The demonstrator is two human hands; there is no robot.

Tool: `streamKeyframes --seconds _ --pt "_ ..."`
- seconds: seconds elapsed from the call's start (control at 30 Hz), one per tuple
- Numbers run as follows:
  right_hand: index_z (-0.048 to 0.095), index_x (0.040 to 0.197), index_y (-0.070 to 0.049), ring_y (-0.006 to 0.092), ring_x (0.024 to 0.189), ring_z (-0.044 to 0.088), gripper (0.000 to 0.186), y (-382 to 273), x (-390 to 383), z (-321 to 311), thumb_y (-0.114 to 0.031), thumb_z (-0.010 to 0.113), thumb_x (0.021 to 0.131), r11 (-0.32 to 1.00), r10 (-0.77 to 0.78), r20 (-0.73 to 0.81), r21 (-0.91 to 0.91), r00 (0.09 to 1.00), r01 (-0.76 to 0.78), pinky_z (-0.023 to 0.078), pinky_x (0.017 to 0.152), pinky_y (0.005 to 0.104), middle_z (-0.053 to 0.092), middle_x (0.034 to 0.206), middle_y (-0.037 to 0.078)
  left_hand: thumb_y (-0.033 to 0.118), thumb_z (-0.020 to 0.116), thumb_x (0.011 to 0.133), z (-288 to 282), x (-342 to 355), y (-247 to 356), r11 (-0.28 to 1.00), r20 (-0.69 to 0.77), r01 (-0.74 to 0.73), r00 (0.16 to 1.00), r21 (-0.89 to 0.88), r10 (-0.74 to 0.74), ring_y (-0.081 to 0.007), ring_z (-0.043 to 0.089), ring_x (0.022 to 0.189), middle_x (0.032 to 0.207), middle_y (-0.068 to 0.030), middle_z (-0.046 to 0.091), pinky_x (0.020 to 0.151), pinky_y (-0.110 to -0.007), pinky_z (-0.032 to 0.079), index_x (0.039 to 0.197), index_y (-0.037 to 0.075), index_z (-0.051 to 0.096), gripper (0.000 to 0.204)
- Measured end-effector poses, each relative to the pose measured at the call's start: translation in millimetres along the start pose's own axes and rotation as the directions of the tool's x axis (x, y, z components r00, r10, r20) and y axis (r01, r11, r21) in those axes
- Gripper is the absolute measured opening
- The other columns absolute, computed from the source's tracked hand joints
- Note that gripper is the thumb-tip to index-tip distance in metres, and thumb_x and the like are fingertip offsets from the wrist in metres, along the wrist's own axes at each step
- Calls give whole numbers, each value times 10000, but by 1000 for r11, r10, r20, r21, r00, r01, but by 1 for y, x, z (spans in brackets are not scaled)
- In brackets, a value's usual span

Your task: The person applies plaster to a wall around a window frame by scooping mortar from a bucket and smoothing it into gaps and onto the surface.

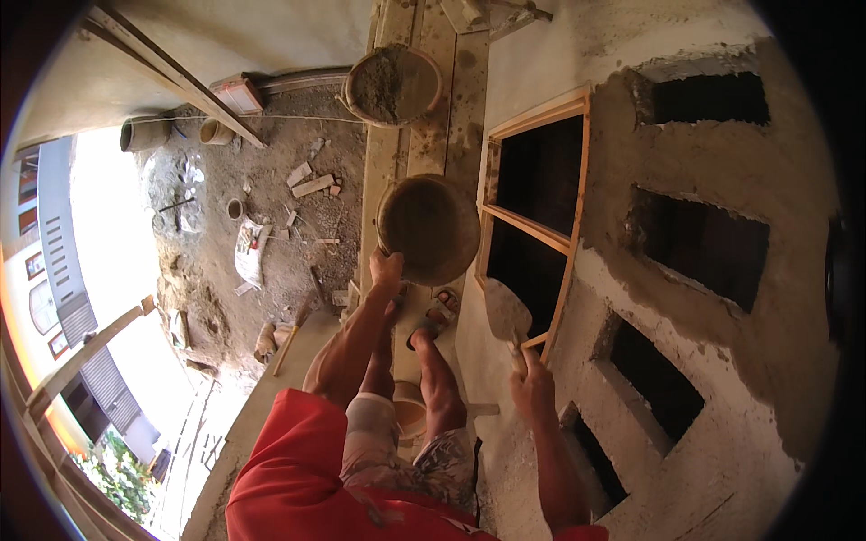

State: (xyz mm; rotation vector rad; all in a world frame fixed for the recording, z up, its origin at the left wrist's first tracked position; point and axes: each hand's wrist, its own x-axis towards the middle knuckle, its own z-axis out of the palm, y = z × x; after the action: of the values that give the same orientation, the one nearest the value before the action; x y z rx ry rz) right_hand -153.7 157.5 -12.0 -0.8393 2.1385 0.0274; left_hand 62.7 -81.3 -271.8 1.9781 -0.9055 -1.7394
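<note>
My left hand [387,270] is closed on the near left rim of a round bucket [429,230], whose dark inside faces up at me. In my right hand [532,388] is the handle of a trowel [507,311]; its blade points away from me, in front of the wooden window frame [534,227]. Beyond the bucket, a second bucket [393,86] holding grey mortar stands on the planks [433,144]. My feet in sandals are on the same planks, just this side of the held bucket. Whether that bucket rests on the planks or hangs above them, I cannot tell.
To the right rises a plastered wall [622,298] with several dark rectangular openings. Lower down on the left, the dirt ground [298,216] carries wood scraps, a white sack [250,254] and a few buckets. Another bucket [410,410] stands behind my legs.
</note>
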Motion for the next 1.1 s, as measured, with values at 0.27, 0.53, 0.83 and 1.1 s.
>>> streamKeyframes --seconds 0.27,0.53,0.83,1.1 --pt "570 1259 -33 408 874 695 369 -124 32 -87 -70 589 892 973 -102 113 -193 988 123 586 776 460 692 960 240 82 590 728 -49 -184 152 868 137 -136 987 477 79 -313 691 1004 1045 -203 714 887 -409 514 1206 8 636 486" --pt "584 1235 -54 406 910 691 326 -120 -90 -154 -111 596 914 880 -368 9 -321 930 351 595 731 466 654 974 216 147 617 724 -47 -273 245 812 306 -300 939 501 159 -374 674 1041 1050 -239 704 911 -440 506 1260 4 609 555" --pt "622 1226 -48 398 977 680 370 -106 -119 -206 -291 576 951 968 -214 -10 130 977 214 522 878 485 711 1039 205 127 630 696 -19 -333 306 792 385 -427 884 436 265 -338 693 1000 1045 -214 710 860 -420 526 1260 15 611 575" --pt "638 1143 -27 368 955 689 371 -38 -189 -274 -333 571 945 992 -97 -65 -84 993 92 524 854 481 714 1002 186 127 632 693 -11 -375 337 701 411 -516 848 492 335 -337 692 1009 1054 -206 711 880 -429 527 1297 33 597 612"
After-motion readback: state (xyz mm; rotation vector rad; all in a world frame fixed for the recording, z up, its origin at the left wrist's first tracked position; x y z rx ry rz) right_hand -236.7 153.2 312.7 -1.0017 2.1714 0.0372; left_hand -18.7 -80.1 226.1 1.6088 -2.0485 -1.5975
